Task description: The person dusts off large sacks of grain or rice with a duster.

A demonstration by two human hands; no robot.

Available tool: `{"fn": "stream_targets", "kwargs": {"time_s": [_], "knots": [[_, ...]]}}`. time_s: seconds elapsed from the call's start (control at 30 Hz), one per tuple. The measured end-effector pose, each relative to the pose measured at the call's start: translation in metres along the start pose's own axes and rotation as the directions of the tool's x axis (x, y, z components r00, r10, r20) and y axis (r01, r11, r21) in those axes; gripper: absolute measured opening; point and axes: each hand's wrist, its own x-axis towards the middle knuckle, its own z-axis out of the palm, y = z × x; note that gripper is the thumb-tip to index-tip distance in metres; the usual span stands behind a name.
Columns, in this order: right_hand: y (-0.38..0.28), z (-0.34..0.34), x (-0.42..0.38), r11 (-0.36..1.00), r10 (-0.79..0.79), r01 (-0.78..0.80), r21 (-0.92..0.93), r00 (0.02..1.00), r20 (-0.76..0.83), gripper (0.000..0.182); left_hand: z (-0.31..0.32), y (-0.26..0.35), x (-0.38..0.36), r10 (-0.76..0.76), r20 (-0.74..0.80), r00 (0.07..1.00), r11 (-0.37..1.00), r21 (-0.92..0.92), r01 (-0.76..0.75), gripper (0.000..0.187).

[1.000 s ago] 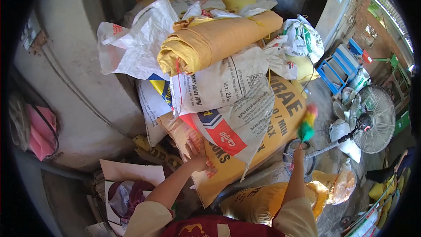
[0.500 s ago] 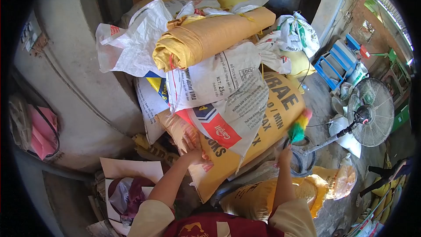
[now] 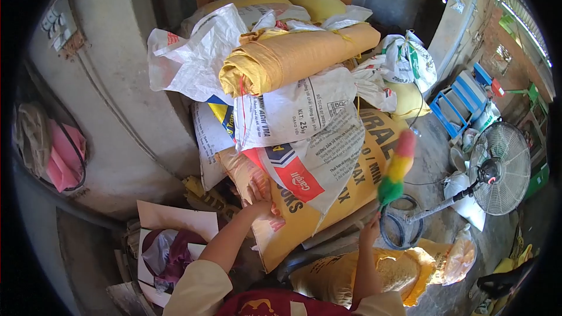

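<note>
My left hand (image 3: 261, 202) lies on the pale end of a big yellow printed sack (image 3: 351, 190), fingers stretched over its surface. A fluffy duster (image 3: 396, 169), banded pink, yellow and green, stands upright above my right hand (image 3: 370, 231), which is closed round its handle. The duster's head overlaps the right side of the yellow sack in this view. Draped over that sack is a white feed bag (image 3: 304, 123) with a red label. On top rests a rolled yellow woven sack (image 3: 301, 58).
An open sack of grain-like contents (image 3: 398, 269) stands below my right hand. To the right are a coiled black hose (image 3: 404, 240), a standing fan (image 3: 500, 167) and a blue rack (image 3: 465, 102). A box with maroon cloth (image 3: 175, 257) sits at the lower left, by the wall (image 3: 111, 117).
My right hand has moved down and slightly left, and the duster now points straight up instead of leaning into the sack. My left hand stays on the sack. The view has shifted slightly.
</note>
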Motion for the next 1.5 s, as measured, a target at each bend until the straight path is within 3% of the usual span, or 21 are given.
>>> {"fn": "stream_targets", "kwargs": {"time_s": [0.07, 0.1, 0.2, 0.37, 0.43, 0.5, 0.57, 0.63, 0.67, 0.73, 0.77, 0.87, 0.93, 0.97, 1.0, 1.07, 1.2, 1.27, 1.3, 1.33, 1.5], "knots": [[-0.014, 0.008, -0.017, 0.974, -0.2, 0.213, 0.073, 0.969, -0.147, 0.051, 0.001, -0.001, 0.002, 0.018, 0.0, 1.0, 1.0, 0.018, -0.018, 0.135], [-0.036, -0.017, -0.013, 0.971, 0.239, -0.225, -0.085, 0.935, 0.261, 0.051, 0.003, -0.002, 0.006, 0.015, -0.006, 1.0, 1.0, 0.016, -0.015, 0.135], [-0.053, -0.018, -0.005, 0.856, 0.456, -0.444, 0.265, 0.89, 0.019, 0.05, 0.006, -0.003, 0.01, -0.011, -0.046, 0.999, 0.999, 0.032, 0.012, 0.134], [-0.057, -0.014, -0.012, 0.849, 0.247, -0.224, 0.478, 0.969, 0.016, 0.06, 0.007, -0.002, 0.008, -0.008, -0.013, 1.0, 0.999, 0.049, 0.009, 0.127], [-0.043, -0.006, -0.018, 0.894, 0.269, -0.359, 0.269, 0.909, 0.319, 0.064, 0.011, -0.005, 0.013, -0.011, 0.009, 1.0, 0.998, 0.058, 0.01, 0.126], [-0.028, 0.011, -0.017, 0.84, 0.392, -0.432, 0.327, 0.901, 0.185, 0.063, 0.01, -0.006, 0.013, 0.027, -0.013, 1.0, 0.999, -0.042, -0.027, 0.133], [-0.025, 0.012, -0.012, 0.776, 0.511, -0.485, 0.402, 0.858, 0.05, 0.063, 0.009, -0.005, 0.01, 0.027, -0.018, 0.999, 0.998, -0.048, -0.028, 0.133], [-0.039, -0.002, -0.006, 0.529, 0.699, -0.775, 0.344, 0.629, 0.34, 0.062, 0.007, -0.004, 0.011, 0.032, -0.022, 0.999, 0.998, -0.052, -0.033, 0.133], [-0.031, 0.003, -0.009, 0.528, 0.703, -0.777, 0.345, 0.627, 0.336, 0.062, 0.006, -0.005, 0.011, 0.033, 0.0, 0.999, 0.999, -0.021, -0.033, 0.134], [-0.01, 0.021, -0.02, 0.93, 0.171, -0.187, 0.317, 0.982, 0.078, 0.06, 0.006, -0.003, 0.01, 0.037, 0.028, 0.999, 0.999, 0.01, -0.037, 0.135], [0.0, 0.029, -0.021, 0.93, 0.174, -0.189, 0.314, 0.982, 0.074, 0.06, 0.005, -0.002, 0.008, 0.025, 0.008, 1.0, 1.0, -0.012, -0.025, 0.134], [0.007, 0.035, -0.023, 0.872, 0.251, -0.348, 0.343, 0.922, 0.296, 0.062, 0.008, -0.004, 0.002, 0.016, -0.018, 1.0, 0.999, -0.045, -0.017, 0.131], [-0.001, 0.029, -0.008, 0.44, 0.75, -0.811, 0.386, 0.568, 0.338, 0.062, 0.013, -0.009, 0.001, 0.027, -0.041, 0.999, 0.997, -0.074, -0.03, 0.127], [0.012, 0.031, 0.001, 0.359, 0.758, -0.86, 0.362, 0.495, 0.424, 0.065, 0.013, -0.01, 0.002, 0.036, -0.055, 0.998, 0.995, -0.087, -0.041, 0.125], [0.015, 0.028, -0.001, 0.359, 0.764, -0.856, 0.373, 0.499, 0.409, 0.065, 0.013, -0.01, 0.004, 0.046, -0.069, 0.997, 0.994, -0.099, -0.052, 0.123], [0.016, 0.035, -0.019, 0.838, 0.421, -0.419, 0.351, 0.904, 0.075, 0.059, 0.007, -0.004, 0.004, 0.073, -0.074, 0.995, 0.992, -0.097, -0.08, 0.122], [-0.026, 0.017, -0.05, 0.868, 0.349, -0.403, 0.291, 0.911, 0.219, 0.045, 0.014, -0.012, 0.016, 0.071, 0.073, 0.995, 0.996, 0.045, -0.074, 0.13], [-0.022, 0.025, -0.048, 0.832, 0.42, -0.446, 0.331, 0.895, 0.15, 0.046, 0.014, -0.012, 0.012, 0.081, 0.008, 0.997, 0.997, -0.01, -0.081, 0.081], [-0.039, 0.019, -0.042, 0.718, 0.597, -0.64, 0.274, 0.768, 0.231, 0.046, 0.019, -0.018, 0.023, 0.07, 0.047, 0.996, 0.997, 0.03, -0.072, 0.128], [-0.048, 0.014, -0.04, 0.566, 0.741, -0.799, 0.204, 0.601, 0.298, 0.047, 0.02, -0.022, 0.024, 0.084, 0.052, 0.995, 0.995, 0.046, -0.087, 0.128], [-0.013, 0.028, -0.055, 0.661, 0.703, -0.741, 0.116, 0.666, 0.249, 0.048, 0.029, -0.012, 0.033, 0.063, 0.004, 0.998, 0.985, 0.16, -0.063, 0.134]]}}
